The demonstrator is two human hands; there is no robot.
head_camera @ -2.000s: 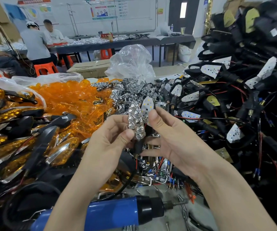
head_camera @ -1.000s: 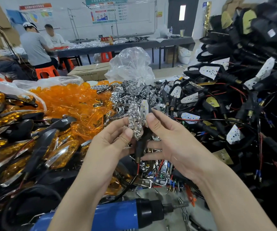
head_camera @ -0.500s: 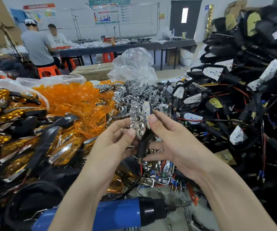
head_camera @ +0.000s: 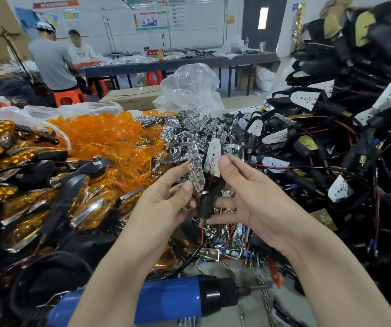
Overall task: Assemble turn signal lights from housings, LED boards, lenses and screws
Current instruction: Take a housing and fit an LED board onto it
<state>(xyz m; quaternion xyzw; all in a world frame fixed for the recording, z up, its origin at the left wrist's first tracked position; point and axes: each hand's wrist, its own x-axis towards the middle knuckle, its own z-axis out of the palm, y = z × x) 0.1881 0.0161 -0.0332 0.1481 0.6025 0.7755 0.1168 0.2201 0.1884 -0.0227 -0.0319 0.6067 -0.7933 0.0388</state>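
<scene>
In the middle of the bench: a black housing [head_camera: 205, 205] with a white LED board [head_camera: 213, 155] seated in it, held up beside a chrome reflector strip [head_camera: 195, 172], the two just apart.
Writing: a red sign [head_camera: 153, 53] on the far table carries Chinese characters, too small to read with certainty; the wall posters [head_camera: 159, 14] are unreadable as well; the board shows only yellow LED squares and dark dots.
Change: against one second ago, the board's white face is turned more towards the camera; the strip sits at much the same height.
Left hand [head_camera: 166, 201]: narrowly closed, thumb and forefinger pinching the lower end of the strip.
Right hand [head_camera: 255, 199]: thumb pressed on the board's lower edge, fingers curled behind the housing's stem, from which a red wire hangs.
Left side: finished amber lights [head_camera: 25, 185], then loose orange lenses [head_camera: 105, 138].
Behind the hands: a heap of chrome reflectors [head_camera: 189, 131] under a clear bag [head_camera: 189, 90].
Right side: stacked black housings with boards [head_camera: 331, 138].
Near edge: a blue electric screwdriver [head_camera: 171, 300] lying on its side.
</scene>
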